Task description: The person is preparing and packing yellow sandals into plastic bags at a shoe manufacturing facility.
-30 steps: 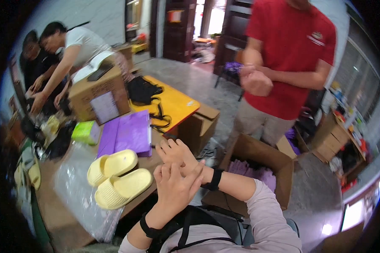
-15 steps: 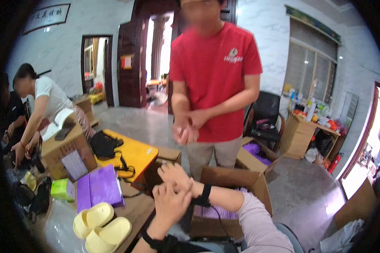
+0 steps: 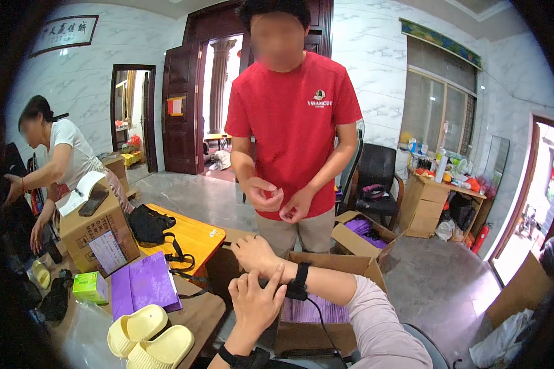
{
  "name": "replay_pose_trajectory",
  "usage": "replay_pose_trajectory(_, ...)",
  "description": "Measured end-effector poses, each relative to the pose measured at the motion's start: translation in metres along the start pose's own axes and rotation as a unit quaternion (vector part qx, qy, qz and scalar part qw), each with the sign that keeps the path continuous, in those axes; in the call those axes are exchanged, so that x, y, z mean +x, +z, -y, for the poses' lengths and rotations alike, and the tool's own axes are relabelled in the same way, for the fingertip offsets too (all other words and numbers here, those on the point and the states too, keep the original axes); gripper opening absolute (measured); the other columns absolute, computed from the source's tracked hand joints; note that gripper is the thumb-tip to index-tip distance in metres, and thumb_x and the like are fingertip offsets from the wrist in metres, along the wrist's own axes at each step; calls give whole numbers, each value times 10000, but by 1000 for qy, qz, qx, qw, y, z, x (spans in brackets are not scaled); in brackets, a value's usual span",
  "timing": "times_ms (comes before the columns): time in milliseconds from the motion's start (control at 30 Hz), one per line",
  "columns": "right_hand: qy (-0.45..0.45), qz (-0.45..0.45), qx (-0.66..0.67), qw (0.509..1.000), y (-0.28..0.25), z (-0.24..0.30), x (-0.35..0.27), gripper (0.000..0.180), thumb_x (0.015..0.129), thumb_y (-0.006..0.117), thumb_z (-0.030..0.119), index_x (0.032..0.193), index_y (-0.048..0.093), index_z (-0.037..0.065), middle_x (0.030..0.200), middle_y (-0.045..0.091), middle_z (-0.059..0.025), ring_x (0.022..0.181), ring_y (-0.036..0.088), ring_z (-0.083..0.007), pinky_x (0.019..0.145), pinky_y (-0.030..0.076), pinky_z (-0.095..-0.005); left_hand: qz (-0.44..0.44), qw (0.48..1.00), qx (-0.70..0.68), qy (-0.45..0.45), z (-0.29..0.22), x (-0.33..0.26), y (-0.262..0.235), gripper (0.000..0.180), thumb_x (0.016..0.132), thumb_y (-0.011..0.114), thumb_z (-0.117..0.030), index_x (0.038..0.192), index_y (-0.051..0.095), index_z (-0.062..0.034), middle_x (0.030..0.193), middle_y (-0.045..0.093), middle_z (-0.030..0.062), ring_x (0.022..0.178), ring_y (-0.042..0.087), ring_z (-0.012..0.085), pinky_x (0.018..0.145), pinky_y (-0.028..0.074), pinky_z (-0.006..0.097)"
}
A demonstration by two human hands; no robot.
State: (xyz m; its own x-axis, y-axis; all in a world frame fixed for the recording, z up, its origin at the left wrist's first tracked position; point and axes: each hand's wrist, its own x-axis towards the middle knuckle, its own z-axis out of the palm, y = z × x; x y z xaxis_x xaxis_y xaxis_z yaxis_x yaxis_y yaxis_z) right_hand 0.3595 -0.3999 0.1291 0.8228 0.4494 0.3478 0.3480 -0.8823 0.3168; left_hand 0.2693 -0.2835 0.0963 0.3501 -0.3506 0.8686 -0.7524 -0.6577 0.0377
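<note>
My right hand (image 3: 252,253) reaches in palm down from the right, fingers loosely stretched and holding nothing. A black wristband (image 3: 300,278) with a cable circles the right wrist. Below it, my left hand (image 3: 256,300) has its fingers apart, the tips resting against the right wrist beside the band; no object shows in it. The left wrist wears another black band (image 3: 231,355). Under my right forearm stands an open cardboard box (image 3: 375,273) holding a stack of purple items (image 3: 317,312).
A person in a red shirt (image 3: 289,141) stands across from me. Left, a table bears yellow slippers (image 3: 160,347), a purple folder (image 3: 144,285), a green box (image 3: 90,288) and a carton (image 3: 98,232). Another person (image 3: 68,144) bends at far left. A second open box (image 3: 357,237) lies behind.
My left fingers have straightened and shifted slightly right along the right wrist. The red-shirted person's hands have come apart. The far-left person has raised one arm. The view has tilted up slightly.
</note>
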Motion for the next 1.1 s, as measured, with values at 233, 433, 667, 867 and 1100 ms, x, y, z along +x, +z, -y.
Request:
replay_pose_trajectory(233,18,3,11,1000,3,1,0,334,782,611,204,1068,585,33,985,621,-127,945,600,-288,773,488,-397,26,1000,1,-16,2,-6,-6,399,825,592,-308,1220,609,-255,1021,477,103,978,418,273,883,293,428)
replay_pose_trajectory(433,20,8,19,1000,-7,6,-5,291,808,613,207,1039,585,31,971,626,-131,918,607,-299,767,489,-405,21,1000,-4,-17,0,-10,-5,408,826,590,-310,1231,603,-257,1023,475,101,975,417,274,874,296,427)
replay_pose_trajectory(667,2,-32,54,998,3,16,-12,249,761,589,179,955,573,24,913,615,-136,874,615,-297,713,514,-411,8,1000,16,-3,-1,-14,-5,390,824,605,-371,1207,617,-305,982,496,91,910,444,259,838,320,413)
replay_pose_trajectory(867,0,-23,59,998,2,14,-4,304,743,619,186,987,571,13,957,612,-137,877,615,-292,715,515,-411,27,999,0,-24,7,-16,-8,408,812,607,-289,1218,613,-251,1003,471,107,956,418,279,855,299,435)
replay_pose_trajectory(1100,8,-27,79,996,0,18,-3,339,771,607,172,1071,557,22,978,617,-131,903,612,-295,731,509,-418,17,1000,11,-23,6,-18,-8,399,828,585,-293,1224,612,-249,1004,466,108,956,420,278,856,305,435)
